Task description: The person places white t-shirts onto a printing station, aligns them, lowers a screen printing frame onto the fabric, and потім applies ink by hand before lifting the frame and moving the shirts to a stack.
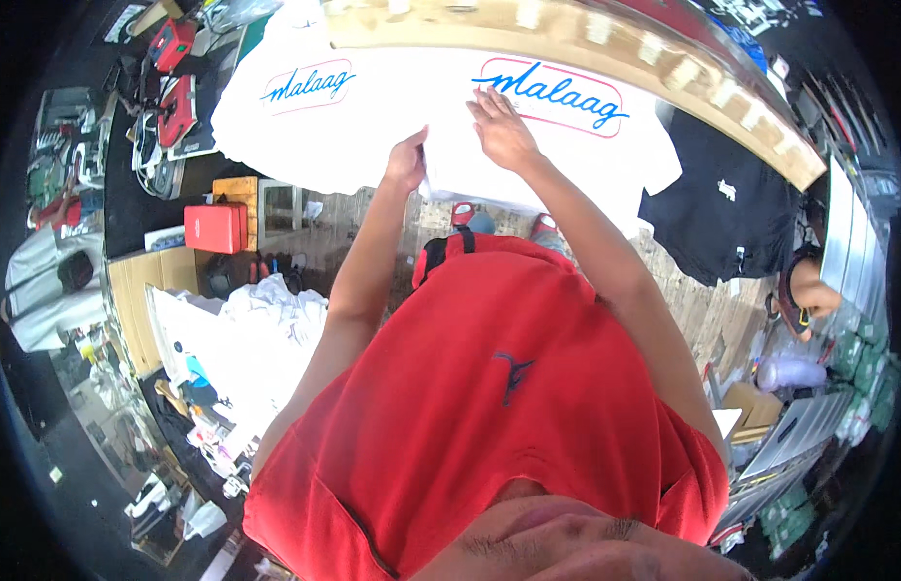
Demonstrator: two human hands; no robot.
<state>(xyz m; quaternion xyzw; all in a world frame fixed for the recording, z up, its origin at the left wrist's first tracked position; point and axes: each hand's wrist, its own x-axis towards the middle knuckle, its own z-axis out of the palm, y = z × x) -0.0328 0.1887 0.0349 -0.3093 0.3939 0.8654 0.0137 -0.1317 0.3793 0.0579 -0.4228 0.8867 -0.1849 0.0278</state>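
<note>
Two white T-shirts lie side by side in front of me: the left T-shirt (315,136) has a smaller blue script print in a red outline, the right T-shirt (576,169) a larger one. My left hand (407,162) is closed on the near edge of white cloth where the two meet, its thumb pointing up. Its fingertips are partly hidden by the fabric. Flat on the right T-shirt rests my right hand (503,131), fingers stretched out and touching the left end of the large print.
Beyond the shirts runs a long cardboard-coloured board (586,44). A black T-shirt (726,194) lies at the right. White cloth is heaped (266,320) at the left, near a red box (216,227). A person's arm (813,290) shows at the far right.
</note>
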